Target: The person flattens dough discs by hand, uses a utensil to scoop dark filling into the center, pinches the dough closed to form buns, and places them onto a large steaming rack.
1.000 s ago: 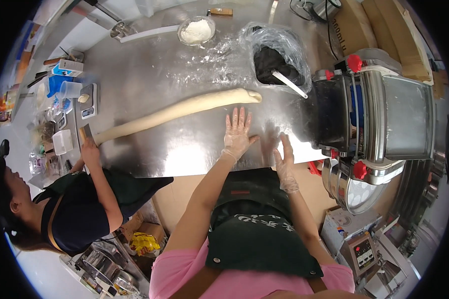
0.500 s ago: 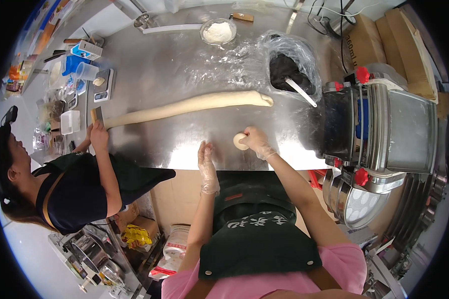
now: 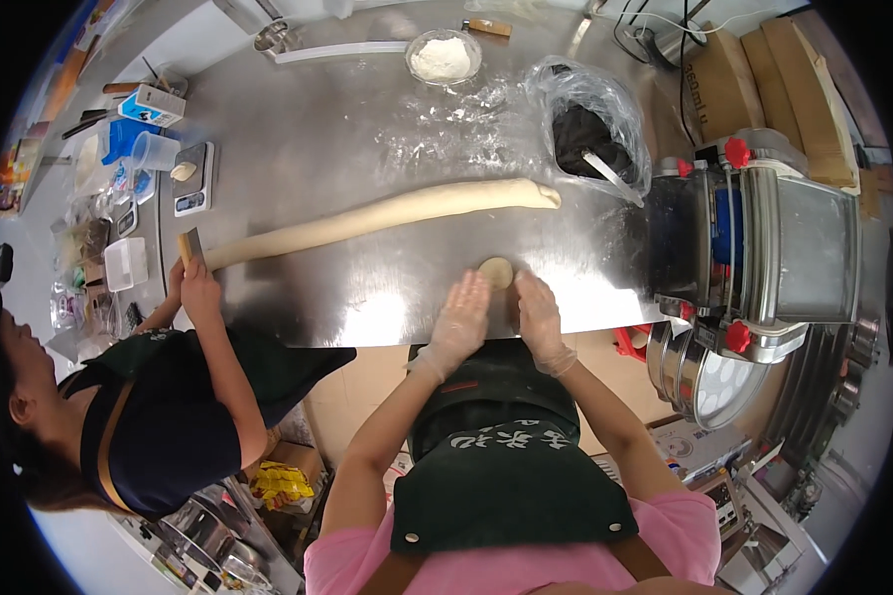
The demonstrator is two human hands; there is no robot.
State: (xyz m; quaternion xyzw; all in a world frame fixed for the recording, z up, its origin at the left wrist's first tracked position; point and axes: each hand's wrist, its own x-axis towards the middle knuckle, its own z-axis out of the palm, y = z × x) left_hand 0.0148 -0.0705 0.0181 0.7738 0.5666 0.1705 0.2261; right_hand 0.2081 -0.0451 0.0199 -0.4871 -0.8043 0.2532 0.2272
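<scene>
One small dough round [image 3: 495, 273] is set on the steel table [image 3: 288, 159], near the front edge, flanked by the left hand [image 3: 461, 309] and the right hand [image 3: 539, 312], both gloved in thin clear plastic. Left: fingers straight and held together, tips at the round's left edge; contact can't be confirmed. Right: fingers extended, slightly bent, tips just beside the round on its right. Hands are held apart, a gap left between them. Beyond the round, a long dough log [image 3: 387, 215] is laid across the table; just beside its left end, a scraper [image 3: 186, 248] is gripped by a co-worker [image 3: 164, 426]. Bowl of flour [image 3: 411, 65] is placed at the far side, scattered flour [image 3: 456, 129] spread before it. Dark mass [image 3: 585, 137] is held in crumpled clear plastic [image 3: 630, 114], white-handled tool [image 3: 613, 177] stuck in. Far right, a metal machine [image 3: 814, 248] is parked.
</scene>
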